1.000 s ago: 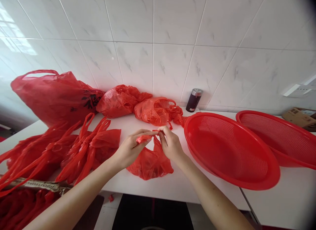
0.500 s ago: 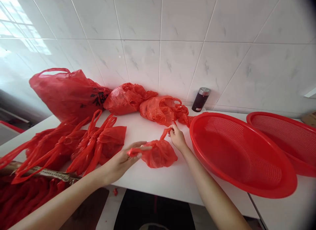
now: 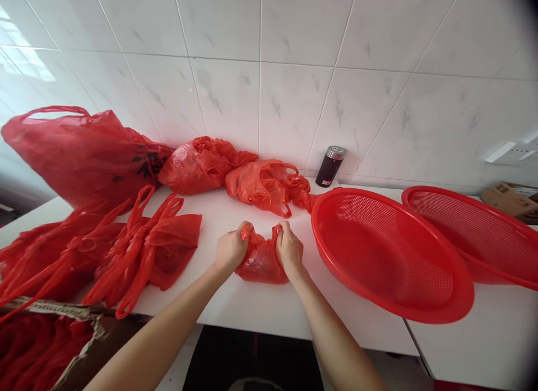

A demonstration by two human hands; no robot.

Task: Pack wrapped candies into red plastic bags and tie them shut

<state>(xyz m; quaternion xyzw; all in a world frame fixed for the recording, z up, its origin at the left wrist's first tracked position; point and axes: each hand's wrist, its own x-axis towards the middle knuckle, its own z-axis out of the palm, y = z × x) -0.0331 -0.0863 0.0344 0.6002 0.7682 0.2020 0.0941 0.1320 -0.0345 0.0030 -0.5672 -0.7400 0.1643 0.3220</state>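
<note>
The small red bag [image 3: 261, 261] sits on the worktop [image 3: 252, 312] between and just below both sets of fingers, its longer axis running left to right, the left hand [image 3: 232, 247] and right hand [image 3: 290, 246] equally near, each pinching an upper corner.

On the big red bag [image 3: 75, 156] at the far left corner of the worktop [image 3: 353, 332], one black character reads "福". The print on the flask [image 3: 330, 167] is too small to read.
</note>
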